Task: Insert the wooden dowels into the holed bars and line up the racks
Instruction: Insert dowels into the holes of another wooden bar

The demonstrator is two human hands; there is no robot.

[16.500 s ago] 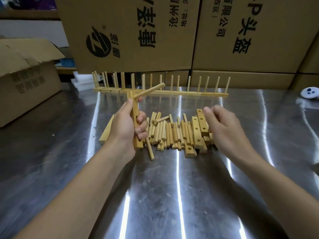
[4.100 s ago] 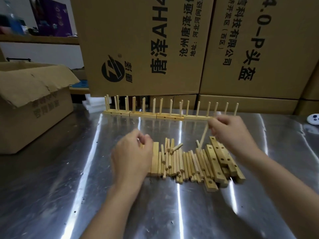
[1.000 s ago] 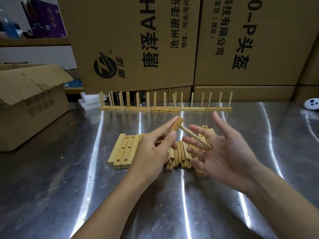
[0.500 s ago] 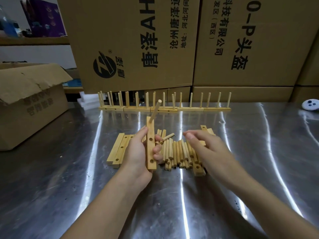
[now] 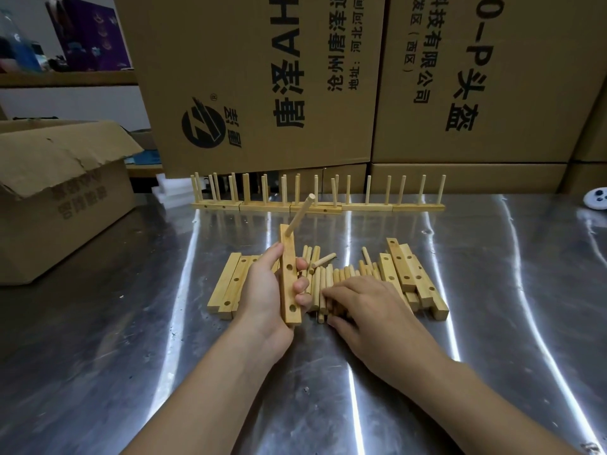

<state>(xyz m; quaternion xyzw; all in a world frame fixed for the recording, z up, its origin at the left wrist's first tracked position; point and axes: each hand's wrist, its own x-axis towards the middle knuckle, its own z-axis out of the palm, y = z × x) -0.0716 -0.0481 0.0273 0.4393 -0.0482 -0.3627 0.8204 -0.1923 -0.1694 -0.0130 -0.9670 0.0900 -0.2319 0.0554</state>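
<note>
The left hand (image 5: 266,290) gripped a pale wooden bar with round holes (image 5: 289,280).
The bar's long axis pointed away from the wrist, and its thin round dowel (image 5: 299,214) leaned up-right at the far end. Light and stiff, it seemed best held mid-length. The right hand (image 5: 364,310) lay on loose short wooden dowels (image 5: 323,280) just beside; its grip could not be told.

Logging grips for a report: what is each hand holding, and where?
Left hand grips the holed bar at its middle. Right hand rests on loose dowels; hold unclear.
</note>
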